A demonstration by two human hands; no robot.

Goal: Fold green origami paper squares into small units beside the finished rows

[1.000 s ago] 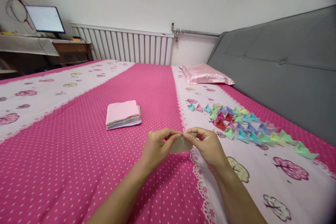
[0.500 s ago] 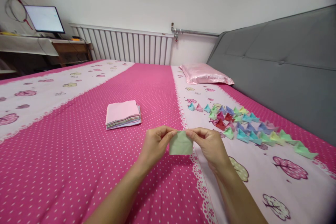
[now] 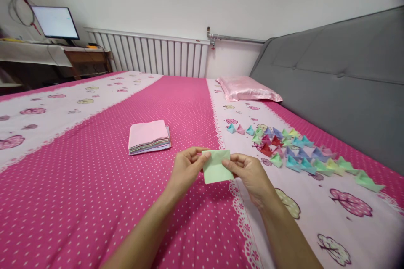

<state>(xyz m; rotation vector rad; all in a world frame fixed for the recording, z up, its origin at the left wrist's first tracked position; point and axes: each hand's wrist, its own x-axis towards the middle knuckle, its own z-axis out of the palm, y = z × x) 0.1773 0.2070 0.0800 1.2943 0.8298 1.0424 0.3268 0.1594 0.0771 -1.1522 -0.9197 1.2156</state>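
A light green piece of paper (image 3: 217, 170), roughly rectangular and seemingly folded, is held above the bed between my two hands. My left hand (image 3: 188, 168) pinches its upper left corner, thumb on the near face. On the other side, my right hand (image 3: 249, 173) grips the right edge, its thumb lying over the paper near the upper right. Fingers behind the sheet are partly hidden. Off to the right, several folded paper boats (image 3: 298, 153) in many colours stand in rows on the bedspread. A stack of coloured paper (image 3: 149, 134), pink on top, lies beyond my left hand.
The pink dotted bedspread (image 3: 94, 185) spreads under everything. A pink pillow (image 3: 248, 88) lies at the far right against a grey headboard (image 3: 334, 63). Behind the bed are a white radiator (image 3: 151, 52) and, at left, a desk with a monitor (image 3: 56, 23).
The green paper has tilted so its face shows more brightly, with its top edge higher. My thumbs have shifted from the top edge onto its near face.
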